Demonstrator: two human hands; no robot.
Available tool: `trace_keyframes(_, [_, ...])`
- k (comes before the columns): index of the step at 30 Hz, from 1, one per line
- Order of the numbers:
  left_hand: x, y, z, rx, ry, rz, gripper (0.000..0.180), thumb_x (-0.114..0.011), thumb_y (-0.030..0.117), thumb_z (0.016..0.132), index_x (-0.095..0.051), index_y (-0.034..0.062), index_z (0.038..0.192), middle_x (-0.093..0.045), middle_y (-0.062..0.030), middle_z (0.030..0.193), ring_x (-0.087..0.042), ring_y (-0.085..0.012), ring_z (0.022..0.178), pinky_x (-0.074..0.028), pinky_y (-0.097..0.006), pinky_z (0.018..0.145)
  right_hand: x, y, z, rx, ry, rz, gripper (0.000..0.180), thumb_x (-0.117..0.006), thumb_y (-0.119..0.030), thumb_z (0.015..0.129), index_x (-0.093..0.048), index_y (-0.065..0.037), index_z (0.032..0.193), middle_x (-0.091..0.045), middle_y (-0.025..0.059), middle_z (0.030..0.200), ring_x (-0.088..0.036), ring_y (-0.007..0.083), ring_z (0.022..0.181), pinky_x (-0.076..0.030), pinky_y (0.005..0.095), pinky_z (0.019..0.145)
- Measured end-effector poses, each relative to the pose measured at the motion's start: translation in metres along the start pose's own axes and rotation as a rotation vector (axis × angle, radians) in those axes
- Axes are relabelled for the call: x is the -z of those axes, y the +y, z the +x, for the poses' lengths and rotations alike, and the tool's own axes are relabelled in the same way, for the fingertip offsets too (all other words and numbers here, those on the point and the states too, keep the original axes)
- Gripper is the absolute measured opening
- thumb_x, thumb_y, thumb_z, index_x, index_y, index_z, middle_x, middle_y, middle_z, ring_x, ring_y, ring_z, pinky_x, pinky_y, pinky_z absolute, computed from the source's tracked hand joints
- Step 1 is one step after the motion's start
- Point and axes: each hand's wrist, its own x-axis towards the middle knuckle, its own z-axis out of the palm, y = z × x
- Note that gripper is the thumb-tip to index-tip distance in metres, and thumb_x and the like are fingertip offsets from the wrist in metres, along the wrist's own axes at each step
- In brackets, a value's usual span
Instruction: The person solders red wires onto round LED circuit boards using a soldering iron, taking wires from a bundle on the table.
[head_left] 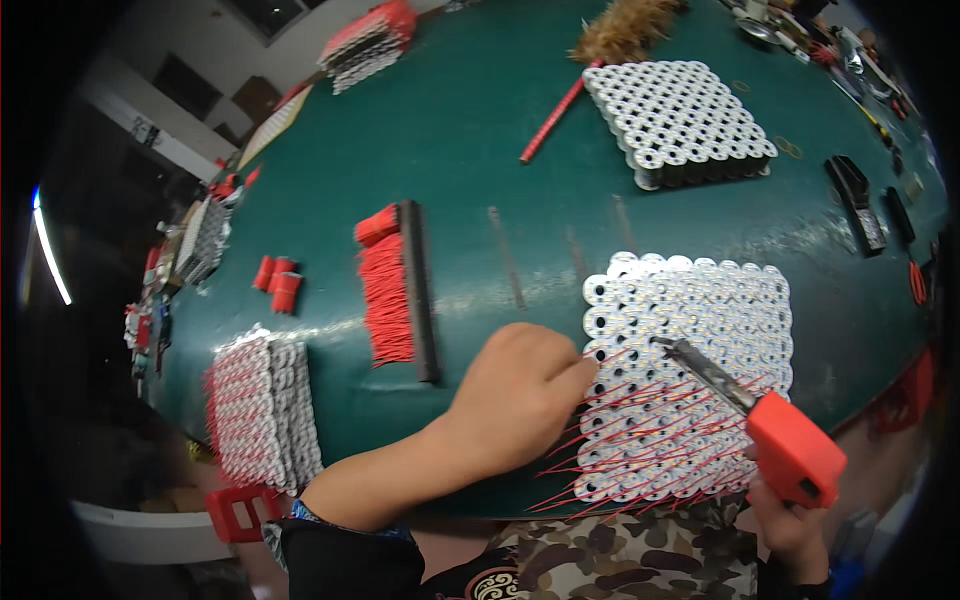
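Observation:
A panel of round white LED boards (690,310) lies flat at the table's near right. Thin red wires (610,435) run in slanting rows across its nearer half, their ends sticking out past its left edge. At that edge my left hand (525,395) is closed in a pinch, with a short red wire showing at its fingertips. Below the panel's right side, my right hand (790,525) is wrapped round the red handle of a soldering iron (795,450). Its metal barrel slants up and left over the panel, the tip at a board in the middle rows.
Left of the panel lie a bundle of red wires (385,300) against a dark bar (418,290) and several red rolls (284,290). Stacked panels (265,410) stand near left. A white panel stack (690,110), a brush (625,30) and a black tool (855,200) lie farther off.

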Motion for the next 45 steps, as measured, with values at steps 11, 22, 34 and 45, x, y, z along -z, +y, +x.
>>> trace_keyframes(11, [0.090,-0.102,-0.099,0.592,-0.088,0.490,0.020,-0.070,0.004,0.083,-0.072,0.0015,0.102,-0.066,-0.0144,0.097,-0.064,-0.0351,0.091,-0.052,-0.044,0.081,0.005,0.012,-0.004,0.049,0.040,0.225,0.040,-0.061,0.002,0.085,-0.059,0.004,0.126,-0.069,0.0119,0.111,-0.061,0.0099,0.079,-0.049,0.0270,0.071])
trace_keyframes(22, [0.071,-0.106,-0.114,0.278,-0.091,0.786,0.009,-0.059,0.007,0.080,-0.064,0.0079,0.088,-0.064,-0.0073,0.088,-0.064,-0.0287,0.088,-0.049,-0.042,0.080,0.013,0.018,-0.012,0.132,0.056,0.181,0.040,-0.059,0.002,0.085,-0.059,0.005,0.125,-0.069,0.0111,0.106,-0.057,0.0067,0.070,-0.047,0.0241,0.061])
trace_keyframes(34, [0.075,-0.110,-0.117,0.219,-0.098,0.745,0.018,-0.060,0.007,0.080,-0.067,0.0081,0.097,-0.064,-0.0062,0.089,-0.064,-0.0271,0.090,-0.049,-0.041,0.080,0.007,0.025,-0.023,0.226,0.116,0.216,0.041,-0.060,0.001,0.084,-0.059,0.005,0.125,-0.070,0.0126,0.109,-0.062,0.0097,0.077,-0.050,0.0255,0.067])
trace_keyframes(45, [0.072,-0.106,-0.117,0.228,-0.134,0.804,0.020,-0.059,0.006,0.081,-0.067,0.0071,0.100,-0.065,-0.0071,0.091,-0.064,-0.0278,0.089,-0.049,-0.041,0.080,0.015,0.028,-0.033,0.127,0.120,0.273,0.043,-0.058,0.003,0.082,-0.059,0.005,0.125,-0.070,0.0138,0.110,-0.066,0.0148,0.091,-0.052,0.0304,0.081])
